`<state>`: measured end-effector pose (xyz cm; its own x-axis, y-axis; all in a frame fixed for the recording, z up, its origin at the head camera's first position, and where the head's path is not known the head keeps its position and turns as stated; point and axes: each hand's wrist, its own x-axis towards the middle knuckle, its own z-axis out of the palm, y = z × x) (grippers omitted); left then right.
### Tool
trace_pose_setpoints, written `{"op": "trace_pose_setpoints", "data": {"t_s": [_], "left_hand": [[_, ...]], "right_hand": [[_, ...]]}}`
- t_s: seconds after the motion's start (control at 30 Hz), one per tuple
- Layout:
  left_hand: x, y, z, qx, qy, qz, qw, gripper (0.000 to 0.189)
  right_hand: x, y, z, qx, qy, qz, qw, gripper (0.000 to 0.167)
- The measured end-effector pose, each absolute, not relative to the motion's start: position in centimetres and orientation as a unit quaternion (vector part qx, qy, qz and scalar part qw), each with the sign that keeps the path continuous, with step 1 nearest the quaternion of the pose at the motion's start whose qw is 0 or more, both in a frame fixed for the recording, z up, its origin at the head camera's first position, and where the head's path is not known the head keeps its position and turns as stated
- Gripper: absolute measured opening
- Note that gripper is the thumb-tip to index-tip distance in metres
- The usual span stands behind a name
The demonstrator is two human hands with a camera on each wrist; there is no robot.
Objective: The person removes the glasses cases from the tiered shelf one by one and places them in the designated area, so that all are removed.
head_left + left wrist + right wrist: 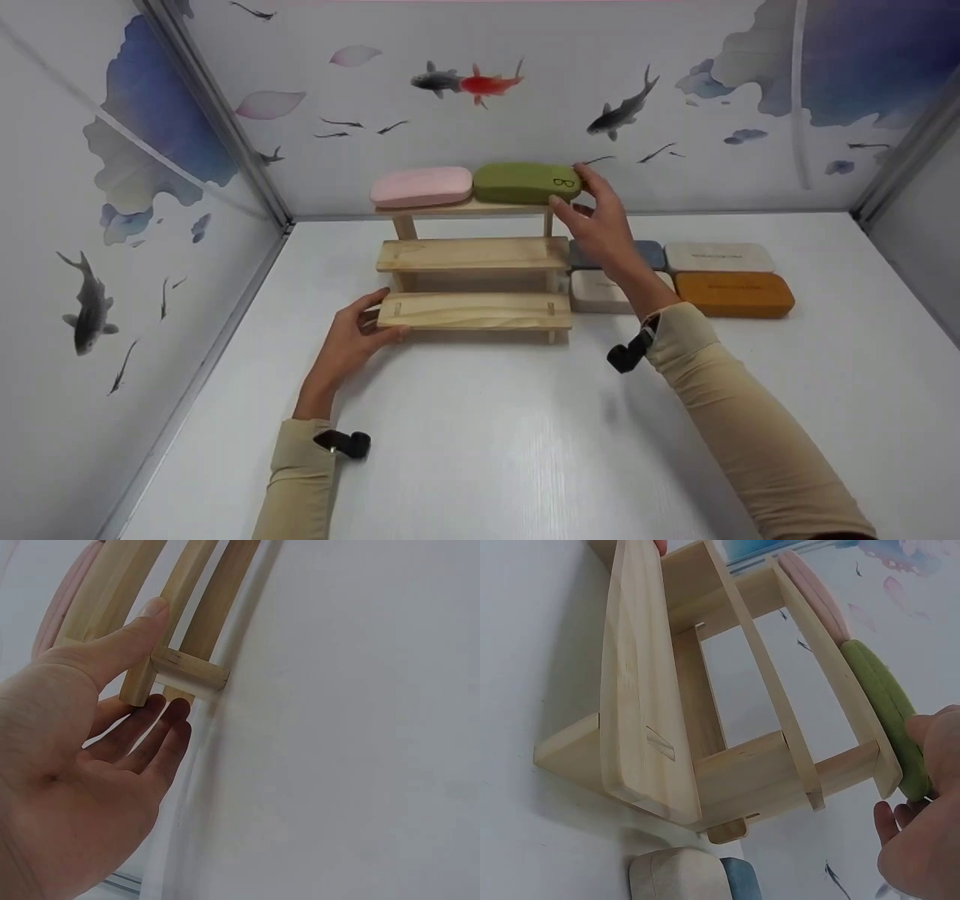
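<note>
A three-step wooden rack stands on the white table. On its top step lie a pink glasses case and, to the right, a green glasses case printed with a small pair of glasses. My right hand holds the green case's right end between thumb and fingers. In the right wrist view the green case lies along the top step, end to end with the pink one. My left hand grips the left end of the lowest step, thumb on the front edge and fingers curled behind and below it.
Right of the rack lie a blue case, a pale grey case, a beige case and an orange case, grouped in two rows. Behind the rack rises a white wall with fish prints; another wall bounds the left side.
</note>
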<state>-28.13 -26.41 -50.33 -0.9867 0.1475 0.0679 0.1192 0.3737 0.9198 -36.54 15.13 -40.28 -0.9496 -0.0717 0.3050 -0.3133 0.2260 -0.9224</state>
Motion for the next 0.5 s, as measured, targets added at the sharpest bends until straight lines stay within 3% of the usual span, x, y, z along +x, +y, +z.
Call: {"op": "trace_pose_setpoints", "data": {"t_s": [0.5], "left_hand": [[-28.04, -26.46, -50.38, 0.079, 0.824, 0.561, 0.017, 0.086]], "right_hand": [[-36.49, 14.95, -40.28, 0.125, -0.782, 0.592, 0.147, 0.064]]}}
